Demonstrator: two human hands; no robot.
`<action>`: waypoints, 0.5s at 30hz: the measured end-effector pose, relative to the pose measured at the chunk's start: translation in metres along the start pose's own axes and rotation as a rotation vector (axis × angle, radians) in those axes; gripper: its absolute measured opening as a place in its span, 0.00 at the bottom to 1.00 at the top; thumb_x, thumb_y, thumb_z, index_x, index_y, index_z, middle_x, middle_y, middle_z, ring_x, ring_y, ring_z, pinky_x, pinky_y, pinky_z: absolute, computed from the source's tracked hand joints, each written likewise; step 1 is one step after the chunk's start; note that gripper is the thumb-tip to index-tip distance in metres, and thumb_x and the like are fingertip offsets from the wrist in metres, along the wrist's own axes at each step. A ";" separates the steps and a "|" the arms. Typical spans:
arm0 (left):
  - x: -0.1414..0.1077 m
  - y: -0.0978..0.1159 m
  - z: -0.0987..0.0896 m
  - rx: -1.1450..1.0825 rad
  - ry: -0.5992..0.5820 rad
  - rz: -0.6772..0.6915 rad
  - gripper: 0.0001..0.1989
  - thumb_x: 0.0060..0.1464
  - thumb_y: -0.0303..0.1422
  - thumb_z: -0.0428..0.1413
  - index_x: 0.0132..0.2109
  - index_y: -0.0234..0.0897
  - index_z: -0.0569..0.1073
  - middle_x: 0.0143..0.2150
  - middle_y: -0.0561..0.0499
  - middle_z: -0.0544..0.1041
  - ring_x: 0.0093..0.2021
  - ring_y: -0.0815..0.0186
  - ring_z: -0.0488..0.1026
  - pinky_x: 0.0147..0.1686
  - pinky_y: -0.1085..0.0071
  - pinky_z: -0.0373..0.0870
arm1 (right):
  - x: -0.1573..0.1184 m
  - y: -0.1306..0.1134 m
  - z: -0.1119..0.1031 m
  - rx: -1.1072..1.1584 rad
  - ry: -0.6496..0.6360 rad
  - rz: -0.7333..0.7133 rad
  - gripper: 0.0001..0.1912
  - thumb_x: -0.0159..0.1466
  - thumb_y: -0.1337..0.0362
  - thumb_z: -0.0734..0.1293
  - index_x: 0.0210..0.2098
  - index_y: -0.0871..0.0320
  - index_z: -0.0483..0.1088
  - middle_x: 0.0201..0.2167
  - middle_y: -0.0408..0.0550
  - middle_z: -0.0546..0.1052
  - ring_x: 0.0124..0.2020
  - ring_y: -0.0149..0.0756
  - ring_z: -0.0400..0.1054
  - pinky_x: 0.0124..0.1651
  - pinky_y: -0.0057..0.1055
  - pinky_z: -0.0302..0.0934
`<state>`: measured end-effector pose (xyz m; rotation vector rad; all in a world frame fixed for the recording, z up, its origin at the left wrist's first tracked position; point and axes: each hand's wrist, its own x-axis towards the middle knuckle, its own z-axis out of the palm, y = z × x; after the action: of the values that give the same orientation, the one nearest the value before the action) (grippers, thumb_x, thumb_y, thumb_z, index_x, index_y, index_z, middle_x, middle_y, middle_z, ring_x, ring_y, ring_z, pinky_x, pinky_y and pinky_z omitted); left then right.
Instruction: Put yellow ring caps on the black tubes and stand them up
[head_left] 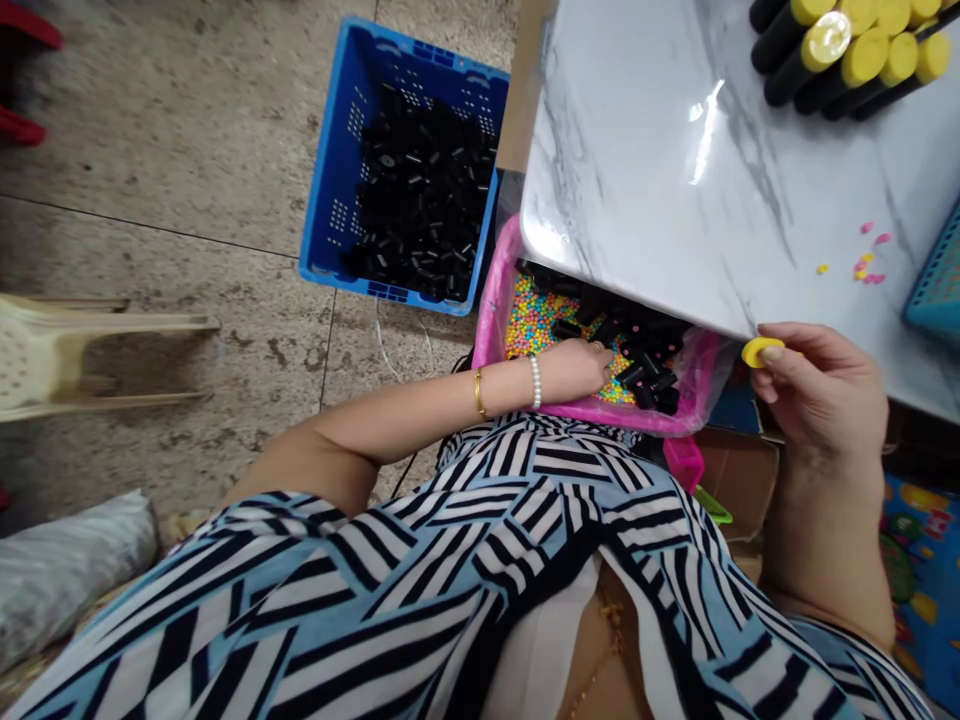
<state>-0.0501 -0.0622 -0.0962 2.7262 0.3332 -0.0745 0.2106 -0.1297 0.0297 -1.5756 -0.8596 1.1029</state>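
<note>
Striped dress (495, 540); fingers (798, 370) pinch yellow cap (759, 352), long axis sideways.

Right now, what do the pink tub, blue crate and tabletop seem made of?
Pink tub: probably plastic, rounded rim, shiny under crinkled film. Blue crate: likely smooth moulded plastic, walls regularly perforated. Tabletop: glossy, grey-veined, reflecting light; marble or imitation, unclear.

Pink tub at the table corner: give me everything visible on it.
The pink tub looks plastic, roughly rectangular with rounded corners, opening upward. The marble-patterned tabletop hides part of its far side. Clear film shows at its right end. Inside are small multicoloured beads and black tubes. The left hand is in among them; its forearm crosses the rim, contact unclear.
</note>
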 end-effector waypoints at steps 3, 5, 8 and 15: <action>0.009 0.008 0.010 -0.015 -0.023 0.050 0.14 0.68 0.26 0.50 0.40 0.28 0.80 0.42 0.38 0.78 0.40 0.59 0.76 0.34 0.66 0.65 | -0.003 0.002 0.001 0.002 -0.019 0.011 0.13 0.54 0.70 0.79 0.40 0.59 0.84 0.22 0.45 0.76 0.18 0.27 0.63 0.19 0.25 0.52; 0.010 0.009 0.011 -0.043 -0.037 0.070 0.13 0.69 0.26 0.50 0.41 0.29 0.80 0.43 0.39 0.78 0.40 0.61 0.76 0.34 0.67 0.66 | -0.006 0.004 0.000 0.002 -0.017 0.011 0.13 0.55 0.70 0.79 0.40 0.59 0.83 0.22 0.45 0.76 0.18 0.26 0.63 0.20 0.25 0.52; 0.004 0.000 0.008 -0.200 -0.025 0.101 0.10 0.66 0.25 0.55 0.47 0.34 0.81 0.45 0.43 0.79 0.42 0.62 0.77 0.36 0.70 0.68 | -0.009 0.005 -0.002 0.019 -0.010 0.021 0.13 0.54 0.70 0.79 0.40 0.60 0.83 0.23 0.46 0.77 0.18 0.27 0.64 0.19 0.25 0.52; -0.012 -0.018 0.002 -0.386 0.049 0.005 0.14 0.62 0.28 0.61 0.55 0.36 0.79 0.49 0.43 0.80 0.46 0.62 0.79 0.42 0.70 0.72 | -0.008 0.005 -0.006 0.066 0.005 0.039 0.12 0.53 0.70 0.79 0.38 0.59 0.83 0.22 0.45 0.76 0.17 0.27 0.63 0.18 0.25 0.50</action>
<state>-0.0659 -0.0493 -0.1032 2.3493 0.3179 0.0538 0.2137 -0.1404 0.0277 -1.5451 -0.7846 1.1436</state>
